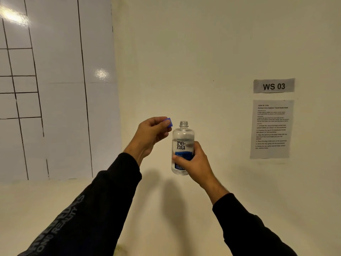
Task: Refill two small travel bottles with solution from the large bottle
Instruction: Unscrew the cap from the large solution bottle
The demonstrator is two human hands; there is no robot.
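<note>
The large clear bottle [182, 139] with a blue and white label is held upright in the air in front of the wall, its threaded neck uncapped. My right hand [195, 163] grips its lower half. My left hand [150, 134] is raised just left of the bottle's neck, pinching a small blue cap [169, 122] between thumb and fingertips. The cap is off the bottle, a short gap apart from the neck. No small travel bottles are in view.
A cream wall fills the view ahead. A "WS 03" sign [274, 86] and a printed instruction sheet [271, 129] hang at the right. A glossy white panel with black grid lines [55, 89] covers the left. No counter is visible.
</note>
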